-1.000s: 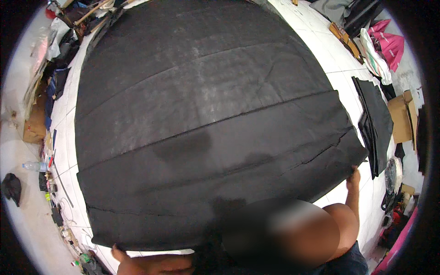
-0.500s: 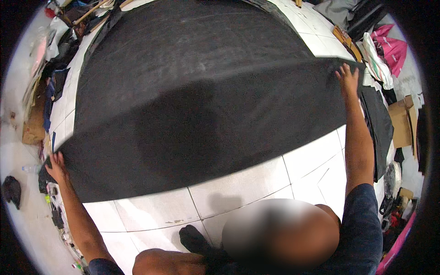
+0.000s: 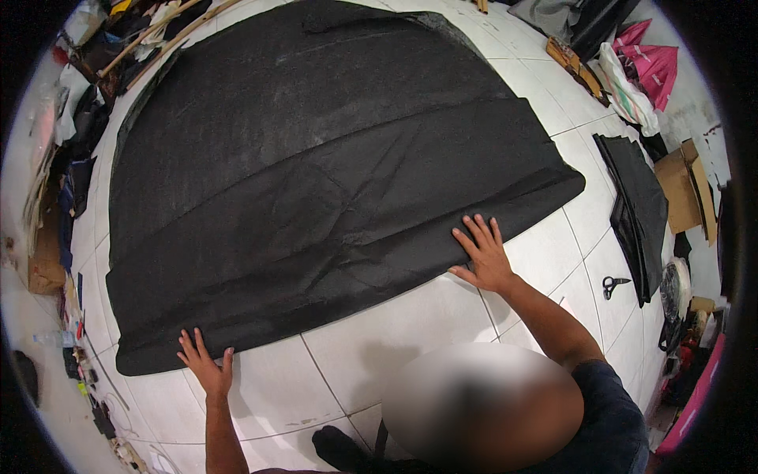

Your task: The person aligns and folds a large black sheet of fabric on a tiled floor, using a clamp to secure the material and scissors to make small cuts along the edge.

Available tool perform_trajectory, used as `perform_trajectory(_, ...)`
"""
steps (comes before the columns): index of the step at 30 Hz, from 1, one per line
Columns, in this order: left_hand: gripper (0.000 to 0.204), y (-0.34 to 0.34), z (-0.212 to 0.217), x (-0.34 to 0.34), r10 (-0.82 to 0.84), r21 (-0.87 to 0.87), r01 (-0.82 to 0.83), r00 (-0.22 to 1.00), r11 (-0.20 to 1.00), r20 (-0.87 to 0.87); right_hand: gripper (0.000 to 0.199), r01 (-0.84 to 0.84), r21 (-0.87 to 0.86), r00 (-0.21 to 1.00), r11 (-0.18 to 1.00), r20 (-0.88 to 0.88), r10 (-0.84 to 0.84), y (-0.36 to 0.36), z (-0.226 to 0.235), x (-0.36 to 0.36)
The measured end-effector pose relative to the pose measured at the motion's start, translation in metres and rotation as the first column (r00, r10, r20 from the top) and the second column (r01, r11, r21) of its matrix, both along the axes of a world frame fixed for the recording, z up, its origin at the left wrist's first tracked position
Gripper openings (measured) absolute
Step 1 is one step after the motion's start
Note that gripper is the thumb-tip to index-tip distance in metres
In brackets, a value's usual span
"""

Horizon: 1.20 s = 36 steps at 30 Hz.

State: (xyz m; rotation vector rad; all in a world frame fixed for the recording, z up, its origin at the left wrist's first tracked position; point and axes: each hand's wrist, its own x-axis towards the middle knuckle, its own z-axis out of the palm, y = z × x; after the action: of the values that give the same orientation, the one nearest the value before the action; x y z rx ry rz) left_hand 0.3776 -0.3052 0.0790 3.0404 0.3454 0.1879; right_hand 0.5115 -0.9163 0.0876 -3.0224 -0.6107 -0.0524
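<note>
A large sheet of black cloth [image 3: 316,189] lies spread over the floor, its near part folded back over the rest, with creases around the middle. My left hand [image 3: 207,365], fingers spread, rests at the near edge of the cloth toward its left end. Farther right, my right hand [image 3: 482,257] lies flat with fingers apart on the rolled near edge. Neither hand grips anything.
Black-handled scissors [image 3: 613,287] lie on the white tiled floor [image 3: 442,316] at the right, beside a folded black cloth [image 3: 641,205]. A cardboard box [image 3: 684,186] and a pink bag [image 3: 649,67] stand behind. Wooden sticks [image 3: 154,35] and clutter line the left.
The stretched near panel of the cloth has come down and settled with creases. Both hands have let go of its corners and moved inward, the right one also toward me.
</note>
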Motion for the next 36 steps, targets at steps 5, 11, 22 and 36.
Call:
perform_trajectory(5, 0.079, 0.007, 0.005, 0.025, -0.039, -0.055, 0.035, 0.997, 0.998, -0.066, 0.075, -0.035, 0.016, 0.999, 0.999, -0.016, 0.036, 0.004, -0.003, 0.028)
perform_trajectory(11, 0.072, 0.015, -0.011, 0.019, -0.031, -0.018, 0.031, 0.999, 0.999, -0.033, 0.073, 0.0, 0.122, 1.0, 0.993, -0.001, 0.0, 0.004, -0.001, 0.025)
perform_trajectory(22, 0.071, 0.101, -0.047, -0.029, 0.735, -0.882, -0.052, 0.532, -0.468, -0.421, 0.06, 0.693, 0.565, 0.304, -0.448, -0.793, -0.528, -0.1, -0.032, 0.008)
perform_trajectory(36, 0.049, 0.111, -0.022, 0.021, 0.692, -0.78, 0.262, 0.664, -0.569, -0.282, 0.061, 0.244, 0.388, 0.744, -0.889, -0.662, -0.085, -0.071, -0.006, 0.063)
